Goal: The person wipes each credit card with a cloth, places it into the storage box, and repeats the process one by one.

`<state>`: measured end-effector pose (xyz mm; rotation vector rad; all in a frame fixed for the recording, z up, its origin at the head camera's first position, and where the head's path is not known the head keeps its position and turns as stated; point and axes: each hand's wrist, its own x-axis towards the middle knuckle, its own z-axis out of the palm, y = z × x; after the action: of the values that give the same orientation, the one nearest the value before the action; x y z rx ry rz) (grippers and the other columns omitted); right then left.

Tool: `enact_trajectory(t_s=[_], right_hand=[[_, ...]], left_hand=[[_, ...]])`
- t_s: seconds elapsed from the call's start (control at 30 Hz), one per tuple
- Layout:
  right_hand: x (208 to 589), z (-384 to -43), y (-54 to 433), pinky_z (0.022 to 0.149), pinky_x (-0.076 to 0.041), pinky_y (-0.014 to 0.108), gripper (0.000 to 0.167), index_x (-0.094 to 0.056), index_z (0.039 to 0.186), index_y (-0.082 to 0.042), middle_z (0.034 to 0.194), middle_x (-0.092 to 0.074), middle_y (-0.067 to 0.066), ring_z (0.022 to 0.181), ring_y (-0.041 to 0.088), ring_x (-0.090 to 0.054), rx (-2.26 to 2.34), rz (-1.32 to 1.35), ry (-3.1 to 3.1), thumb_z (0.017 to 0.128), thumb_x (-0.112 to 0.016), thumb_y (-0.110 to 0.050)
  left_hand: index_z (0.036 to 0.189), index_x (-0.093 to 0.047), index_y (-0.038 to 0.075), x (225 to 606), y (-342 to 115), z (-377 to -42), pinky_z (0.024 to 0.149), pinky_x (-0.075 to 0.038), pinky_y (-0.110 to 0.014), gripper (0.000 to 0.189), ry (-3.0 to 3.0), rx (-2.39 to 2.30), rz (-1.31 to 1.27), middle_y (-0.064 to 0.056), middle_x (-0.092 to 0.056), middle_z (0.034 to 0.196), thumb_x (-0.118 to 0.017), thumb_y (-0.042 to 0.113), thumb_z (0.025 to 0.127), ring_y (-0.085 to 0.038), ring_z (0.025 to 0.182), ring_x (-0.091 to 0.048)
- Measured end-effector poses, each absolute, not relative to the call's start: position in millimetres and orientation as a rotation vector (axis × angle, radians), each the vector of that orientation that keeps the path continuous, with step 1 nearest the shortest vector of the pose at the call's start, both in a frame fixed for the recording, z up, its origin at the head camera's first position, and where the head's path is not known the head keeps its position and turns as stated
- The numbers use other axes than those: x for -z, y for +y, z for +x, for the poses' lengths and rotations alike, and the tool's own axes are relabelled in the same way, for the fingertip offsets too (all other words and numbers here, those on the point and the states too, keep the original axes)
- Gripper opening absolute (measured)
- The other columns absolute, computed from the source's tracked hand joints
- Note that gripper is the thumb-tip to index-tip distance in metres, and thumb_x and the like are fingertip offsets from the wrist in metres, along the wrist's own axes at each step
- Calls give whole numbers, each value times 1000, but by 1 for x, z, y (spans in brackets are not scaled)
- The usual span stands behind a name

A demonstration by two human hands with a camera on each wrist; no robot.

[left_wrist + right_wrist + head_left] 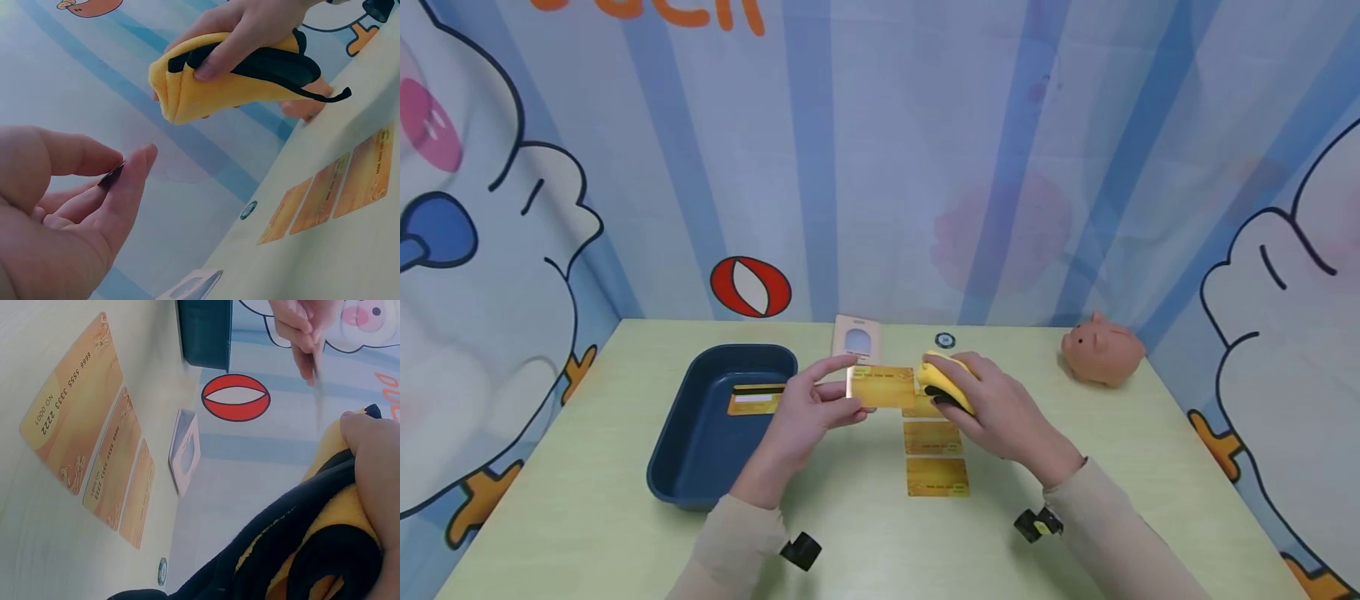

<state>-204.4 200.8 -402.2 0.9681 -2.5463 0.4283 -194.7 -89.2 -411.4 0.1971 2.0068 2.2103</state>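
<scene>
My left hand [801, 417] pinches a gold bank card [882, 388] by its left edge, thumb below and forefinger above, raised over the table. The card shows almost edge-on in the left wrist view. My right hand [1011, 412] grips a folded yellow cloth [206, 94] with black trim, close to the card's right end. A black strip [325, 97] sticks out from the cloth. Under the hands, a column of three gold cards [75, 403] lies flat on the table; the held card and the cloth partly hide the farthest one in the head view.
On the left stands a dark blue tray [666, 442] holding a gold card [754, 401], striped side up. A pale pink box [855, 335] leans at the back. Behind the cards lies a small round chip [945, 340]. A pink piggy bank [1103, 352] sits at the back right.
</scene>
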Motion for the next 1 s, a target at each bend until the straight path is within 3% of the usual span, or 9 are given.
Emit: enact_trajectory(t_s=[0.13,0.3,0.5,0.77,1.0], right_hand=[[403,-204,203,67,-51,35,65,-47,158,-25,125,-60,8,87,16,-54,-449,965,-2527,99,-75,-31],[400,-204,205,66,-51,35,67,-46,159,-28,126,-60,7,87,15,-54,-475,963,-2502,98,-75,-30],[396,-202,203,68,-53,36,66,-48,157,-26,128,-60,7,90,16,-56,-475,971,-2499,98,-76,-31],[392,-199,199,68,-54,37,66,-46,158,-27,129,-60,7,90,16,-56,-472,988,-2479,98,-75,-30],[390,-199,197,73,-57,39,67,-46,158,-27,130,-60,7,94,17,-58,-480,995,-2478,98,-75,-30]], left_hand=[[147,-59,6,417,-84,-194,81,-64,-33,49,2130,-2160,208,-18,-74,126,-68,0,99,-31,98,-78],[120,-78,5,425,-75,-193,84,-64,-34,26,2341,-2107,253,-12,-78,117,-66,-3,99,-26,100,-76],[103,-82,4,430,-69,-193,91,-62,-35,25,2342,-2139,227,-8,-74,129,-62,-9,96,-25,115,-72],[108,-80,2,432,-66,-190,84,-64,-40,27,2278,-2145,223,-15,-77,113,-57,-8,100,-29,95,-78],[127,-73,0,432,-67,-190,87,-63,-37,33,2150,-2149,242,-17,-69,127,-51,-9,103,-30,110,-73]])
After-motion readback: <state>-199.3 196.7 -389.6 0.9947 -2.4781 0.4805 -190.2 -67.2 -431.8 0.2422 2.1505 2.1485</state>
